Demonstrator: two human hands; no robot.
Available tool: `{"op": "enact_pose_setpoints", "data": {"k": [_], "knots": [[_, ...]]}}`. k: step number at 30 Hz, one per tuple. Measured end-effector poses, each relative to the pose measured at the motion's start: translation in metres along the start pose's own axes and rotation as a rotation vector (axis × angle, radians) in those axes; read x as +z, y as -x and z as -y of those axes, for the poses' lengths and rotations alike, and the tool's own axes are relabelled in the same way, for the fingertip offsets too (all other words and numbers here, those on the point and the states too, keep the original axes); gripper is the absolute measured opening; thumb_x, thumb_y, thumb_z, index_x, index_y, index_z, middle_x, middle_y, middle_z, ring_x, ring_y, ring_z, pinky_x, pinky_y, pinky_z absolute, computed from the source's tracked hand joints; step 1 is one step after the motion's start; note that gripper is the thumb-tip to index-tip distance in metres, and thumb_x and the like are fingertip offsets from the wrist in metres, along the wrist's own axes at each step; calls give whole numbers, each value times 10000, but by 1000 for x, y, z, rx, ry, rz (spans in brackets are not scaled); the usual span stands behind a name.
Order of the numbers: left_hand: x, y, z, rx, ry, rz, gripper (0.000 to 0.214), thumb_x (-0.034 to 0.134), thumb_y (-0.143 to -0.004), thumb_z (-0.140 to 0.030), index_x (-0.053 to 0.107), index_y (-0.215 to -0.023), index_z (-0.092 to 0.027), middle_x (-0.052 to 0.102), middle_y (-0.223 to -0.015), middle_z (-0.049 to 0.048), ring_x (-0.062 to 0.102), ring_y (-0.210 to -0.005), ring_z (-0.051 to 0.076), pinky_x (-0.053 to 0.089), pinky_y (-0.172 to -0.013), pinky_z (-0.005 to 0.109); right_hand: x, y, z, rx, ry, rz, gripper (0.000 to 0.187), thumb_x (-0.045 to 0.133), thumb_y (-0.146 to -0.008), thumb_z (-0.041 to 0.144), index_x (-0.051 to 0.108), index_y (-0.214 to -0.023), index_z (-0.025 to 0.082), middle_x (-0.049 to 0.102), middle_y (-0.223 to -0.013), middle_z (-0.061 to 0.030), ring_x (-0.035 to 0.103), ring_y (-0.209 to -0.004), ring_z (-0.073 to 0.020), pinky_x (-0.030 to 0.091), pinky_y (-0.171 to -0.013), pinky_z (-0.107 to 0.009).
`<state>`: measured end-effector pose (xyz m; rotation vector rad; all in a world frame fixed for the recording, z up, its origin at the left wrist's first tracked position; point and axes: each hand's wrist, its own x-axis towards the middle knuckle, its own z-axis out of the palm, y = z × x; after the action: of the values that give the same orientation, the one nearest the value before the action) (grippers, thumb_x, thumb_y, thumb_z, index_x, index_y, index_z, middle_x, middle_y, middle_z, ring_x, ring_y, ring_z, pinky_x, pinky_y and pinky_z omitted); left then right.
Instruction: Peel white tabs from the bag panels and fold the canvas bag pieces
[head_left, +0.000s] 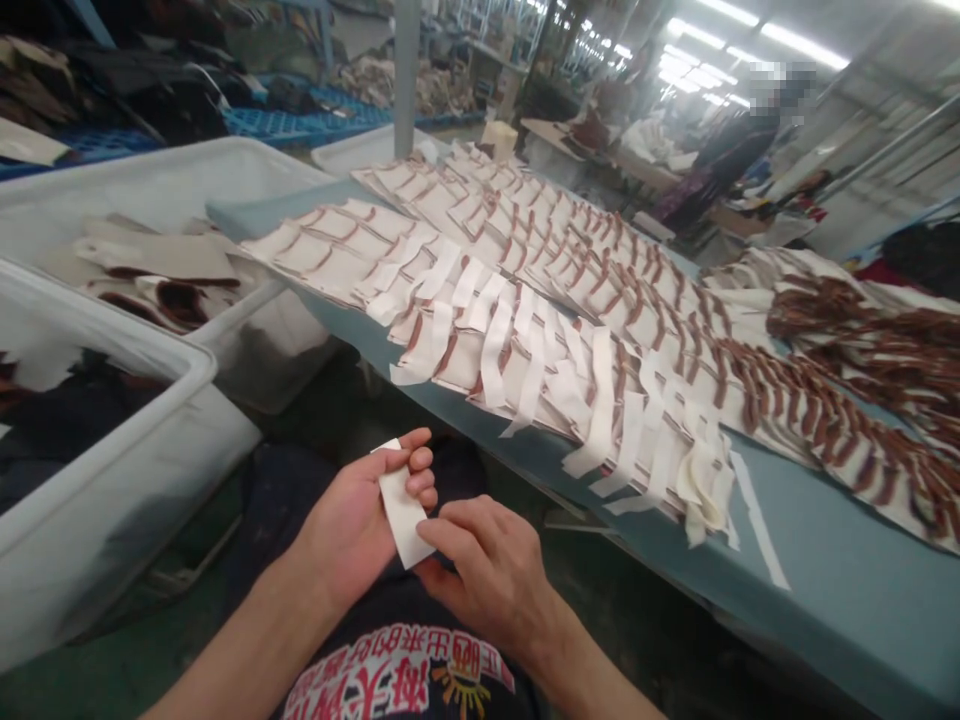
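Observation:
My left hand (pixel 352 525) is closed round a short white strip (pixel 401 515), fingers curled over its upper end. My right hand (pixel 491 570) pinches the strip's lower end with thumb and fingers. Both hands are held over my lap, in front of a blue-grey table (pixel 847 570). On the table lie several rows of overlapping cream pieces with brown edges (pixel 570 270). White strips (pixel 600 400) are laid across the nearest row.
Two white bins stand at my left: a near one (pixel 112 480) with dark material and a far one (pixel 255 330) with cream and brown pieces. A loose white strip (pixel 757 520) lies near the table's front edge. A person (pixel 739 150) works at the back right.

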<state>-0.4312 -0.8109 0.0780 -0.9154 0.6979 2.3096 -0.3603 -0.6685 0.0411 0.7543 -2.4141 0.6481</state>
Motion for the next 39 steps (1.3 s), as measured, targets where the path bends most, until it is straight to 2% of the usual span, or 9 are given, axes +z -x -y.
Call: {"op": "enact_pose_setpoints", "data": {"k": [5, 12, 19, 24, 29, 31, 33, 37, 39], "knots": [[-2, -3, -1, 13, -30, 12, 249, 441, -908, 2, 675, -931, -79, 496, -689, 0, 445, -472, 93, 472, -439, 213, 6, -2, 4, 56, -99, -5, 133, 617, -981, 145, 647, -885, 234, 681, -726, -22, 604, -634, -167, 475, -602, -302], [-8, -5, 1, 34, -130, 36, 257, 469, -948, -90, 723, -922, -75, 546, -699, 30, 468, -493, 114, 472, -440, 221, 10, 1, 12, 556, -562, 64, 200, 582, -940, 155, 658, -760, 201, 560, -673, 24, 521, -585, -113, 386, -559, -254], [-11, -7, 9, 93, -256, 24, 223, 528, -904, -150, 738, -934, -79, 579, -684, 35, 479, -511, 121, 457, -449, 204, 9, 1, 11, 845, -755, 157, 141, 595, -878, 220, 675, -765, 192, 583, -655, 33, 481, -538, -100, 361, -504, -233], [-23, -19, 24, 383, -446, 97, 282, 702, -817, -333, 711, -991, -111, 598, -659, 0, 449, -514, 107, 393, -434, 173, 8, 4, 6, 838, -637, 106, 136, 623, -897, 239, 660, -771, 203, 590, -621, 40, 486, -508, -101, 370, -490, -233], [-31, -31, 38, 405, -529, 88, 343, 690, -819, -462, 678, -953, -147, 601, -655, -20, 457, -519, 101, 419, -479, 185, 15, 12, 3, 405, -288, 35, 152, 566, -909, 116, 610, -809, 222, 675, -737, -17, 610, -642, -159, 437, -605, -285], [-34, -34, 42, 413, -561, 78, 318, 675, -844, -463, 668, -938, -159, 595, -646, -26, 455, -510, 100, 402, -470, 183, 19, 15, 4, 338, -239, 29, 151, 556, -913, 111, 608, -828, 224, 683, -740, -25, 633, -675, -180, 450, -632, -303], [-37, -38, 44, 437, -591, 83, 319, 659, -874, -486, 664, -939, -173, 581, -627, -35, 452, -496, 102, 388, -460, 184, 22, 17, 6, 437, -310, 32, 135, 567, -915, 137, 616, -821, 222, 673, -729, -12, 617, -643, -165, 442, -611, -291], [-43, -43, 47, 431, -644, 128, 382, 642, -874, -559, 667, -914, -179, 525, -564, -47, 418, -457, 109, 318, -415, 188, 19, 15, 7, 826, -562, 65, 149, 580, -896, 207, 605, -749, 219, 612, -652, 31, 531, -539, -115, 389, -530, -249], [-46, -45, 47, 420, -667, 136, 402, 651, -868, -571, 676, -893, -171, 511, -562, -47, 390, -450, 102, 271, -401, 181, 14, 12, 4, 917, -653, 79, 159, 571, -896, 254, 595, -743, 217, 607, -649, 29, 518, -550, -117, 386, -531, -247]]}}
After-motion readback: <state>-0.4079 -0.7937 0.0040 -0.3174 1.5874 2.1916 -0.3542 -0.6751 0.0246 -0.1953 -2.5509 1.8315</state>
